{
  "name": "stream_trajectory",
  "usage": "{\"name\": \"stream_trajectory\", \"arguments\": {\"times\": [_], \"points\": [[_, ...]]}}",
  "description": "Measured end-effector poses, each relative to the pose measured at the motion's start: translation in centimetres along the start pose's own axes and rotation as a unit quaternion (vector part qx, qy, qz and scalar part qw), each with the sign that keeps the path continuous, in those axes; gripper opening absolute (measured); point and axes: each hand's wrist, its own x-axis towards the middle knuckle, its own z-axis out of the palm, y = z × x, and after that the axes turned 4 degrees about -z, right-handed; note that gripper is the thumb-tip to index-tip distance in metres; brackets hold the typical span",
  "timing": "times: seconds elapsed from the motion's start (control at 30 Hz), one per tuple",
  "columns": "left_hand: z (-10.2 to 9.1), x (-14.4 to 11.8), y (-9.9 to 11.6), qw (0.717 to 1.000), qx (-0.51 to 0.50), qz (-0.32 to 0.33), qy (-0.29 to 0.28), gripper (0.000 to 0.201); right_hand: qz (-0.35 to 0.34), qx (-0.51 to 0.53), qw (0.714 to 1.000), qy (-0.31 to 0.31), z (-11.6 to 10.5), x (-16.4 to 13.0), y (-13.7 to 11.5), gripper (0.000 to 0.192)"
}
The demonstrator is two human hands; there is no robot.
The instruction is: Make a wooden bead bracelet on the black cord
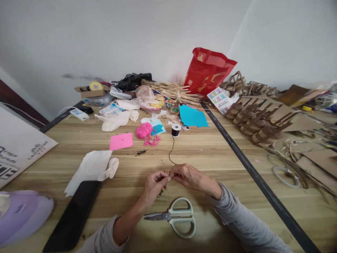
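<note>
My left hand (154, 186) and my right hand (185, 175) meet fingertip to fingertip above the table's middle. Both are closed in a pinch on a thin black cord (170, 154). From my right fingers the cord runs up to a white spool (176, 130) wound with black cord. Small coloured beads (160, 192) show below my left fingers, partly hidden by the hand; whether they hang from the cord I cannot tell. Just below my hands lies a pair of scissors (181, 217) with pale handles, its blades spread slightly and pointing left.
A black phone (73, 214) and white paper (88, 170) lie at left. Pink yarn (144, 130), pink paper (121, 141), blue sheets (193, 116) and black cord snippets (140, 153) are beyond my hands. A red bag (207, 72) stands behind; small woven baskets (252, 126) sit at right.
</note>
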Motion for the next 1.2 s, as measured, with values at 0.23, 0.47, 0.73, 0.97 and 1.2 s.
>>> {"name": "stream_trajectory", "arguments": {"times": [0.23, 0.47, 0.73, 0.97, 1.2], "points": [[-0.1, -0.4, 0.8, 1.0, 0.02, 0.014, 0.002, 0.029, -0.006, -0.084, 0.996, -0.01, -1.0, -0.7, -0.8, 0.011], [-1.0, -0.2, 1.5, 0.999, 0.001, 0.046, -0.005, 0.029, 0.019, -0.119, 0.992, -0.019, -2.7, -1.6, -0.4, 0.014], [-2.3, 0.3, 2.4, 0.993, 0.013, 0.112, 0.046, 0.018, 0.053, -0.148, 0.987, 0.013, -4.5, -2.3, 0.2, 0.015], [-3.6, 1.7, 1.6, 0.985, 0.021, 0.124, 0.121, 0.015, 0.044, -0.167, 0.984, 0.043, -5.3, -2.9, 0.4, 0.015], [-3.6, 2.0, 1.4, 0.99, -0.012, 0.1, 0.101, 0.019, 0.039, -0.147, 0.987, 0.045, -5.7, -3.0, -0.2, 0.014]]}}
